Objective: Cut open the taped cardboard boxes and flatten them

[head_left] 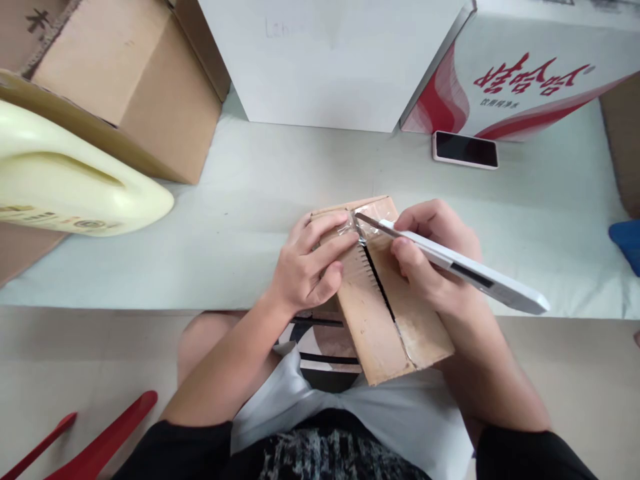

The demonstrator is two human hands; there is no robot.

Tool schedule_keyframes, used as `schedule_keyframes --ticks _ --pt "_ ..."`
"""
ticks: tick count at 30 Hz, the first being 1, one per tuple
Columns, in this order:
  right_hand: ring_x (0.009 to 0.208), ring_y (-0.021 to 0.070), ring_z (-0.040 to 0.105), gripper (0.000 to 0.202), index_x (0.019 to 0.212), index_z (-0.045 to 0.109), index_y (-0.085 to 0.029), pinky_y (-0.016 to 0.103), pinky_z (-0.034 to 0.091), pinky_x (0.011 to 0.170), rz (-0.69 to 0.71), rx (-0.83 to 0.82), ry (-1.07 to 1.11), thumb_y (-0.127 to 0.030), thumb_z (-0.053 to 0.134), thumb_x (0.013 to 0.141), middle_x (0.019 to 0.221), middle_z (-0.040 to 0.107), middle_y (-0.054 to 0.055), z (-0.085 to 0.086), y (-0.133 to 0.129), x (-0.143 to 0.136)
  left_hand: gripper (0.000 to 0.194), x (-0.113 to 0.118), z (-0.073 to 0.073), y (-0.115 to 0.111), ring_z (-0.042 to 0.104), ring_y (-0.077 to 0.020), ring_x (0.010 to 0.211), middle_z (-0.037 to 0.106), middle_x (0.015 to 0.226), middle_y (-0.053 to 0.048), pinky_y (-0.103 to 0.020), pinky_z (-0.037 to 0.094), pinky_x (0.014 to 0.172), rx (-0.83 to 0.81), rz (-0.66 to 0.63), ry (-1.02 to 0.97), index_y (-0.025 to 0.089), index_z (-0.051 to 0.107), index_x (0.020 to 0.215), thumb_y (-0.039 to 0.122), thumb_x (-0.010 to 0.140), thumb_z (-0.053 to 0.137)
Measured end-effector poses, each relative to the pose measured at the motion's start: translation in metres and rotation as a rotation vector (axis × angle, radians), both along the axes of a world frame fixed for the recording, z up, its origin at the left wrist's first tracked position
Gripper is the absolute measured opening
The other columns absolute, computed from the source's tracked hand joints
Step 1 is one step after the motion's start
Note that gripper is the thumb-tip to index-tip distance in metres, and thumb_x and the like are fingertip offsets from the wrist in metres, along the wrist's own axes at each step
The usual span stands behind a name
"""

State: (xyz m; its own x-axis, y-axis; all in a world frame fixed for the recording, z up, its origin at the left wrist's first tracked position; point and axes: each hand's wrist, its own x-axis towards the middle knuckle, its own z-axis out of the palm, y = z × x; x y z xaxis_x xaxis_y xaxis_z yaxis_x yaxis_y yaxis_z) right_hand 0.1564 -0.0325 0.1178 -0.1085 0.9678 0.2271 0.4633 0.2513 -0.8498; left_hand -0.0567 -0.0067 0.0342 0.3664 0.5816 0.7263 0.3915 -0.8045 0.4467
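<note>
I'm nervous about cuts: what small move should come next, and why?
I'd probably slide the left hand farther from the knife, keeping it on the cardboard box, because its fingertips lie close beside the blade at the clear tape.

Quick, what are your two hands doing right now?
Left hand: open, fingers resting on the cardboard box.
Right hand: closed, holding the white knife.

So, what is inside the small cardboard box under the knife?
Only darkness shows through the slit; closed flaps and clear tape cover the rest, so contents cannot be seen.
</note>
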Motion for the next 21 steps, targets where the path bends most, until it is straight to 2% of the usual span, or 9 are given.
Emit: schedule_keyframes --ticks 4,8,21 --pt "0.051 0.0081 0.048 0.011 0.091 0.058 -0.024 0.025 0.037 0.050 -0.017 0.019 -0.072 -0.032 0.066 0.094 0.061 0.056 -0.008 0.0036 -0.0004 -0.0024 0.039 0.0004 0.0004 0.0000 0.066 -0.0261 0.128 0.066 0.137 -0.016 -0.047 0.057 0.110 0.008 0.000 -0.004 0.020 0.066 0.133 0.033 0.107 0.039" --pt "0.049 0.0074 0.048 0.009 0.091 0.057 -0.024 0.024 0.037 0.049 -0.030 0.029 -0.119 -0.029 0.065 0.093 0.061 0.056 -0.008 0.0039 0.0007 -0.0032 0.041 -0.0007 0.0006 -0.0012 0.066 -0.0267 0.128 0.066 0.140 -0.014 -0.048 0.056 0.111 -0.008 0.006 0.016 0.023 0.065 0.137 0.031 0.106 0.040" --pt "0.047 0.0081 0.050 0.013 0.085 0.053 -0.025 0.024 0.036 0.047 -0.061 0.056 -0.182 -0.024 0.065 0.088 0.059 0.058 -0.008 0.0042 0.0026 -0.0080 0.039 0.0014 -0.0016 0.0001 0.067 -0.0263 0.126 0.067 0.136 -0.016 -0.047 0.056 0.109 0.011 0.007 -0.015 0.021 0.066 0.133 0.032 0.106 0.040"
